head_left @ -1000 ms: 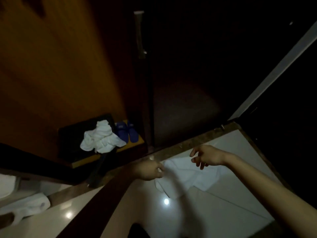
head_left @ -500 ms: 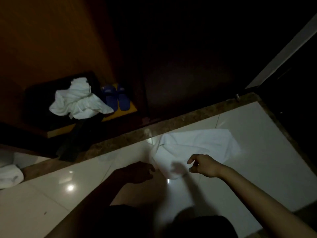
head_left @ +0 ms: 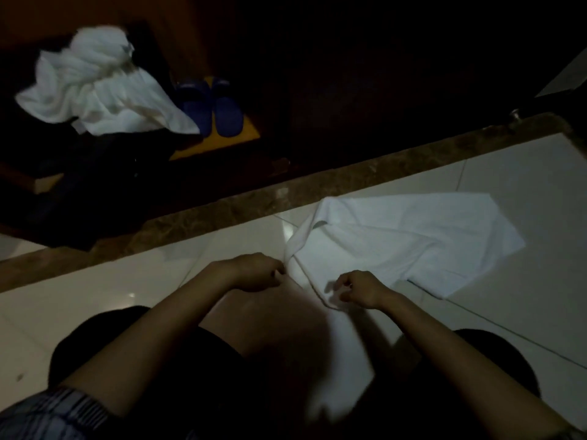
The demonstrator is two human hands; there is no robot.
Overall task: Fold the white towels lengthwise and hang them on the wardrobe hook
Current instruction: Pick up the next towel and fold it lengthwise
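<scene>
Two hands over a white towel (head_left: 406,239) on a tiled floor (head_left: 508,312).
Left hand (head_left: 254,271) pinches its near edge; right hand (head_left: 359,290) hovers curled (grip unclear in dim light).

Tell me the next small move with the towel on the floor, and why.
Probably draw both hands apart to pull the near edge taut. The left hand and right hand pinch the near edge of the white towel, which lies rumpled on the tiled floor, with its left edge curled over, too uneven to fold lengthwise cleanly.
</scene>
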